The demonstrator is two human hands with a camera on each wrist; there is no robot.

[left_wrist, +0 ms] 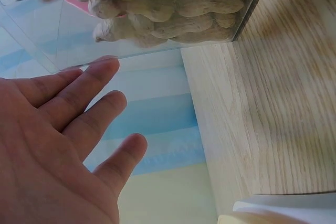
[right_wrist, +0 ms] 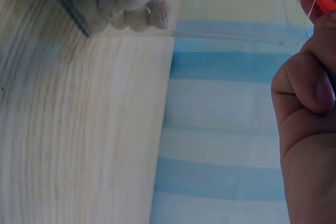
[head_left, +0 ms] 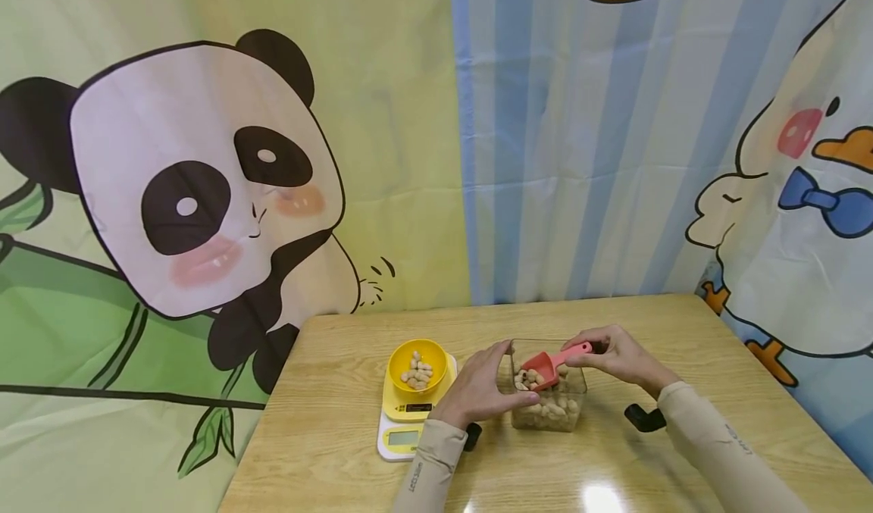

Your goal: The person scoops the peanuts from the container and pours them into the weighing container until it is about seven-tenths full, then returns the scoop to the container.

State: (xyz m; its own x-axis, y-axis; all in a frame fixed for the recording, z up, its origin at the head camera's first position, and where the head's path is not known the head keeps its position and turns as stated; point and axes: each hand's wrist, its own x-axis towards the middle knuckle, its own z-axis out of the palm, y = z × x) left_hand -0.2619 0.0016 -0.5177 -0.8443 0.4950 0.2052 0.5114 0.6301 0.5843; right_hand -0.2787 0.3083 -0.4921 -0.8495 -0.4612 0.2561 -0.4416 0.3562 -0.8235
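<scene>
In the head view a clear plastic container [head_left: 549,420] of unshelled peanuts [head_left: 561,405] stands on the table. My right hand [head_left: 624,355] pinches the handle of a red scoop [head_left: 543,369], its bowl tilted down inside the container among the peanuts. Along the container's left side lies my left hand [head_left: 480,384], thumb reaching across the front. The left wrist view shows this hand's fingers [left_wrist: 97,116] spread and nearly straight, the foremost tips right at the clear wall. Curled fingers [right_wrist: 307,77] of the right hand appear beside the container in the right wrist view.
Left of the container, a yellow bowl [head_left: 395,371] with several peanuts sits on a yellow-and-white kitchen scale [head_left: 392,414]. The wooden table [head_left: 320,437] ends at a curtain [head_left: 409,255] with cartoon animals. Black wrist devices [head_left: 644,418] show near both wrists.
</scene>
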